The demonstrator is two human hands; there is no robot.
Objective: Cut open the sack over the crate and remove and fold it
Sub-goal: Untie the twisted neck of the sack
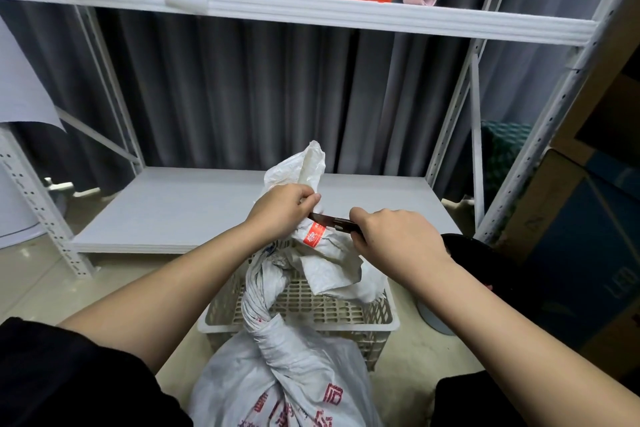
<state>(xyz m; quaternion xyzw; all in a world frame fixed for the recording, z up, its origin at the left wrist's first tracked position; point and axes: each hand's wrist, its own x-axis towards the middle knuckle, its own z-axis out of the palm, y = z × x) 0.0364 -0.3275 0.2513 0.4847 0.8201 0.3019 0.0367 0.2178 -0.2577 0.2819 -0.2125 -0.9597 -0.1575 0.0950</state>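
Observation:
A white woven sack point(284, 378) with red printing lies bulging at the bottom of the view, its twisted neck rising over a cream slatted plastic crate point(388, 322). My left hand point(280, 210) grips the bunched top of the sack and holds it up. My right hand point(394, 239) grips the handle of a knife point(329, 219), whose dark blade lies across the sack's neck just below my left hand, beside a red label. Loose white flaps of the sack hang over the crate.
A white metal shelving rack stands behind the crate, with a low bare shelf point(194, 208) and an upper shelf point(311, 14) carrying plastic bags and coloured cloth. Cardboard boxes point(588, 253) are stacked at right. A grey curtain hangs behind. A dark round object point(485, 263) sits right of the crate.

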